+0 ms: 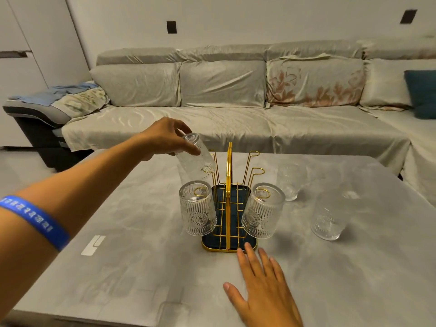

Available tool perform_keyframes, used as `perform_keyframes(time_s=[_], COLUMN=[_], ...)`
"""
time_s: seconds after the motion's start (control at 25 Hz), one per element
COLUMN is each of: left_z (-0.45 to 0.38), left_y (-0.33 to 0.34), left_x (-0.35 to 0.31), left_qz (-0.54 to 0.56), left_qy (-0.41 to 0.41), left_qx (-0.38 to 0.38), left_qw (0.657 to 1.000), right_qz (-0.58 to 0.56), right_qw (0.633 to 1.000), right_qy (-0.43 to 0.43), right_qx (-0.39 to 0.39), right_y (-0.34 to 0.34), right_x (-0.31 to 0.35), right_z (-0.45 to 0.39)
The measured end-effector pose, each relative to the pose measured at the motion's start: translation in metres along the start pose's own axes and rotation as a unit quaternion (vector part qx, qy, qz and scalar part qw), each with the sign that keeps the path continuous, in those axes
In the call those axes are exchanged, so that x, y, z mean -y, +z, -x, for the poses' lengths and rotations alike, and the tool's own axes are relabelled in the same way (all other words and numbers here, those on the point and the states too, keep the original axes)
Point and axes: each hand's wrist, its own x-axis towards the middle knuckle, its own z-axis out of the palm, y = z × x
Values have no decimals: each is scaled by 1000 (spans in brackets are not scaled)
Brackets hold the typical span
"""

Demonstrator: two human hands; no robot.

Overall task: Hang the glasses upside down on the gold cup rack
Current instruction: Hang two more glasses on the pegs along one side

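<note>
The gold cup rack point(228, 175) with a dark blue tray base stands mid-table. Two ribbed glasses hang upside down on its front prongs, one on the left point(197, 208) and one on the right point(262, 211). My left hand point(165, 140) grips a third glass point(195, 159) by its base, tilted mouth-down against the rack's back left prong. My right hand point(262, 289) lies flat and open on the table, its fingertips touching the tray's front edge. Two more glasses stand upright to the right of the rack, one farther back point(290, 180) and one nearer point(329, 218).
The grey table point(141, 232) carries a small white card point(93, 245) at the left. A long cloth-covered sofa point(236, 114) runs behind the table, with a teal cushion point(422, 93) at the right and folded cloths point(68, 95) on its left arm.
</note>
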Motion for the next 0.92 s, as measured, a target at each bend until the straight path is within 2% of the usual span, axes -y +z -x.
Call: perform_keyframes(time_s=[0.4,0.68,0.92], left_z=[-11,-14,-12], left_y=[49,62,64], left_x=[-8,-2,1], left_qz=[-152,-172,-175], left_qy=[34,17,6], left_qx=[59,85,77], left_qw=[986,981,981], right_qz=[-11,-13,-10], right_qw=[1000,1000,1000], right_qy=[-12,-15,-13], right_qx=[8,17,15], right_y=[1,1,2], right_x=[0,0,0], right_z=[-1,-5,-5])
